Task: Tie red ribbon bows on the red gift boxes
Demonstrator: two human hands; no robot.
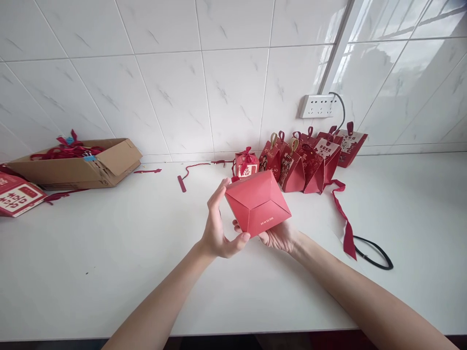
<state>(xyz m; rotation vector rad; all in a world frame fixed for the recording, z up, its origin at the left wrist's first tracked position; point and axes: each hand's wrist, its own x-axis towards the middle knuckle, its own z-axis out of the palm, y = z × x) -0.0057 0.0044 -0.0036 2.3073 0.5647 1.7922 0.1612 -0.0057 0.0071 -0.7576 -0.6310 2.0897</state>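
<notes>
Head view: red box [258,204] faces camera base-first, long axis unclear.

Red box [255,206] here is mostly showing its plain folded-flap side, panels tucked shut along crisp creases, with a tiny line of pale print near one edge that's too small to read reliably. It's held up at a tilt over the bench [109,291], between the front and back edges.
</notes>
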